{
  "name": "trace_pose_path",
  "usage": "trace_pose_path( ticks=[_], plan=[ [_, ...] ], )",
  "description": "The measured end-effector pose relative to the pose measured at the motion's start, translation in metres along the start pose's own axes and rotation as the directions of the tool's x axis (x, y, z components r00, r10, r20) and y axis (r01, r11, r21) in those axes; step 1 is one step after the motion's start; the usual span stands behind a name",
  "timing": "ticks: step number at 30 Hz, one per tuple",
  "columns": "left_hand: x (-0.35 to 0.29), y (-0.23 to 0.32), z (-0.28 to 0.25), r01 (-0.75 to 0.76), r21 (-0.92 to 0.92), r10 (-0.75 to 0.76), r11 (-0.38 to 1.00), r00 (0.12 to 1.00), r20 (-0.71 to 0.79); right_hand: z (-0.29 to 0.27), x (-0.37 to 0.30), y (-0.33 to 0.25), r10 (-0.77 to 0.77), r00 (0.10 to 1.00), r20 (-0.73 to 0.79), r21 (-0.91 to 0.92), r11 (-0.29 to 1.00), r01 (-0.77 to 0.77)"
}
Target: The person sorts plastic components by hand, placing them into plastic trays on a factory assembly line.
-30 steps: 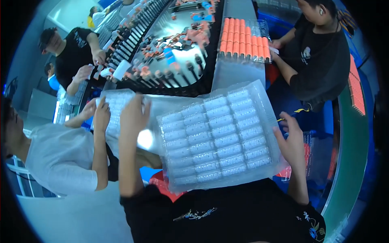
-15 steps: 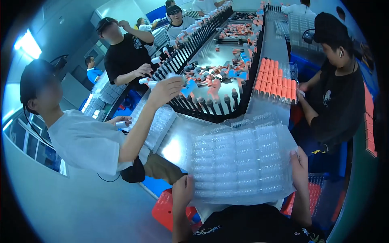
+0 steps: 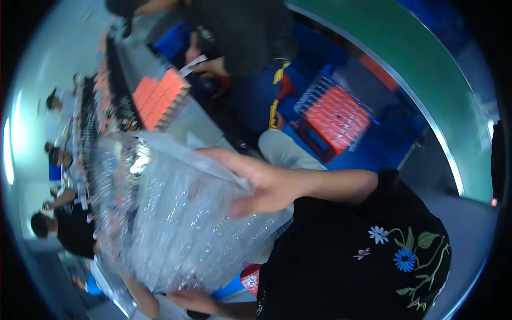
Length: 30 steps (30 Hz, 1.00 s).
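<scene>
View swung rightward: clear tray left, green surface right.

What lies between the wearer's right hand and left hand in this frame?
In the head view, the clear plastic tray spans the stretch between the right hand and the left hand.

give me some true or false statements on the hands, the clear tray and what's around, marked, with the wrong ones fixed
1. The right hand grips the clear tray by its edge. True.
2. The left hand is over the green surface. False: it is near the tray's lower edge in the picture.
3. The black shirt is plain. False: it bears embroidered flowers.
4. Orange pieces lie in rows at upper left. True.
</scene>
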<state>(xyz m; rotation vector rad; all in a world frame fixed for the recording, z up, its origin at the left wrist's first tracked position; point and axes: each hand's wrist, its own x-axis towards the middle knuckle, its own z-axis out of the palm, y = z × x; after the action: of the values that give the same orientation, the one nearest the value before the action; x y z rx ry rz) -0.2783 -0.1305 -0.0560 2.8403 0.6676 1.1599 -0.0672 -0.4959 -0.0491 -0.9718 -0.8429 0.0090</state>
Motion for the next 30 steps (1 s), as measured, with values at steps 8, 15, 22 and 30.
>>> trace_pose_path(
  ticks=[8, 15, 22, 30],
  plan=[
    [-0.010, 0.213, 0.019, 0.292, -0.583, -0.049, 0.758, 0.917, 0.395, -0.099, -0.187, -0.078, 0.339, 0.226, -0.913, 0.261, 0.913, -0.314],
    [-0.080, 0.402, 0.119, -0.004, -0.827, 0.639, 0.562, 0.637, 0.431, -0.170, -0.443, -0.126, 0.374, -0.251, -0.893, 0.399, 0.915, -0.054],
    [-0.154, 0.458, 0.325, 0.399, -0.743, 0.764, 0.537, 0.142, 0.629, -0.150, -0.502, -0.146, -0.224, -0.678, -0.700, -0.160, 0.975, -0.156],
    [-0.165, 0.520, 0.430, 0.216, -0.782, 0.785, 0.584, 0.092, 0.612, -0.182, -0.358, -0.064, -0.197, 0.460, -0.866, -0.501, 0.333, -0.799]
  ],
)
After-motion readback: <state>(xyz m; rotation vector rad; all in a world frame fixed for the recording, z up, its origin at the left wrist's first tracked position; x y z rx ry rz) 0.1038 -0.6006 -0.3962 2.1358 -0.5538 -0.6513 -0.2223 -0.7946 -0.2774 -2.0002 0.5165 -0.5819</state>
